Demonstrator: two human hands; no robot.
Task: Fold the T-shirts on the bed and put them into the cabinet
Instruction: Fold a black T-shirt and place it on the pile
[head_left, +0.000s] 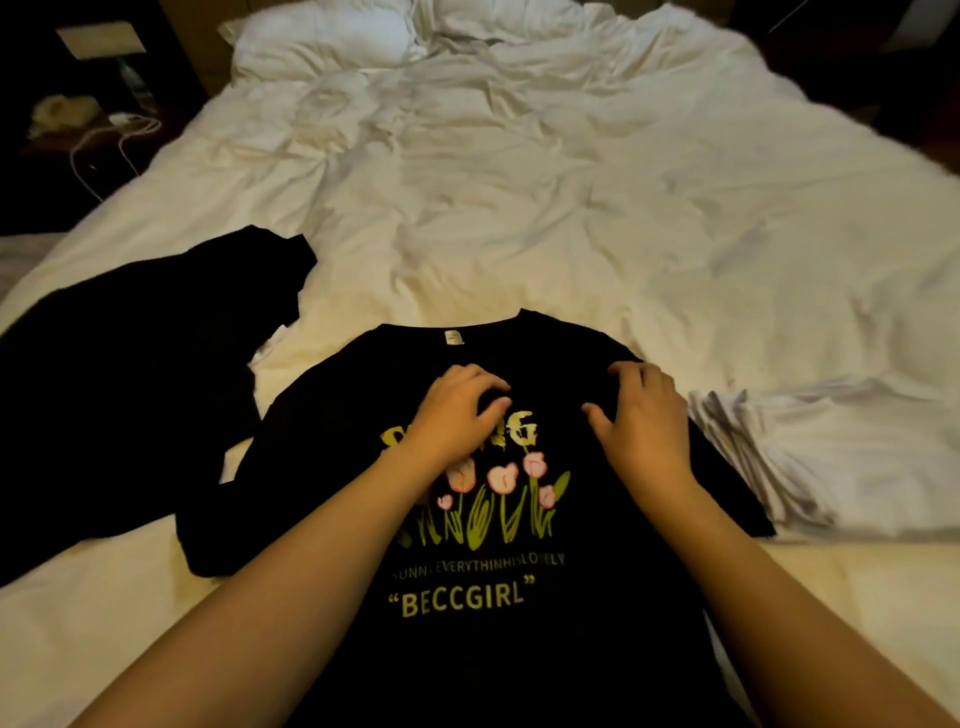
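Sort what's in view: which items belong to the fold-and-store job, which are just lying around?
Job:
- printed black T-shirt, spread flat, left hand and right hand on its chest
- second black garment, unfolded, left of it
- folded white stack, right of it
- bed

Lying about:
- pillow
- white cable on the dark nightstand

A black printed T-shirt (519, 623) lies flat, face up, collar away. A plain black shirt (119, 395) lies crumpled left; white shirts (841, 457) lie folded right.
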